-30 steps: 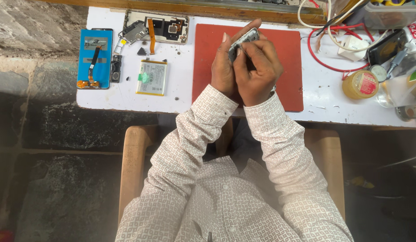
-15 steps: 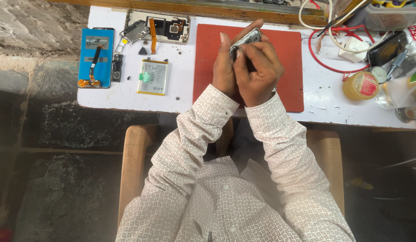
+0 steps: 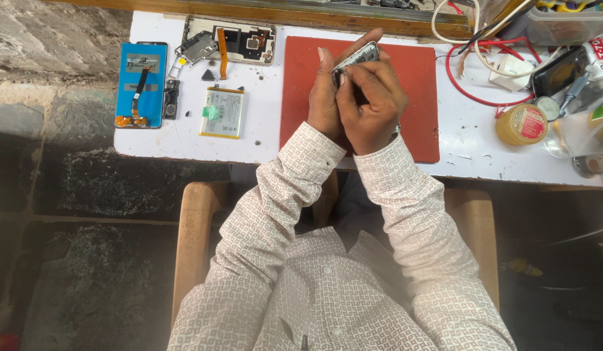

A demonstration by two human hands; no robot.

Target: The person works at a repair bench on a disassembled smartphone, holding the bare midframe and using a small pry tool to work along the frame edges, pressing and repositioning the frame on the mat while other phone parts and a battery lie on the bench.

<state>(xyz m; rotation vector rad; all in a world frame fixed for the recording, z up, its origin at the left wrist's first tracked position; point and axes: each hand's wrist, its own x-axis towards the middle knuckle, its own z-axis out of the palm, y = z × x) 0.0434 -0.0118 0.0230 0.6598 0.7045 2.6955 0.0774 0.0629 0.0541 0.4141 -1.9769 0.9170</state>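
Both hands are up over the red mat (image 3: 418, 110), closed together around a small silver phone part (image 3: 357, 57). The left hand (image 3: 326, 97) cups it from the side with the fingers wrapped round its lower end, and the right hand (image 3: 373, 104) folds over it from the other side, fingertips pressed against its edge. Only the top end of the part pokes out above the knuckles, tilted; the rest is hidden inside the two palms.

The mat lies on a white table (image 3: 262, 140), directly under the hands. To the left of it sits a flat battery (image 3: 222, 112), and above that an opened phone frame (image 3: 231, 40) with an orange ribbon strip across it. Further left lies a blue screen panel (image 3: 141, 83) with a cable on its face, close to the table's corner. To the right of the mat there is a loop of red wire (image 3: 459, 81), a round yellow tin (image 3: 521, 124) and a clutter of tools by the edge. The person sits on a wooden chair (image 3: 196, 234) over a dark stone floor (image 3: 74, 273)
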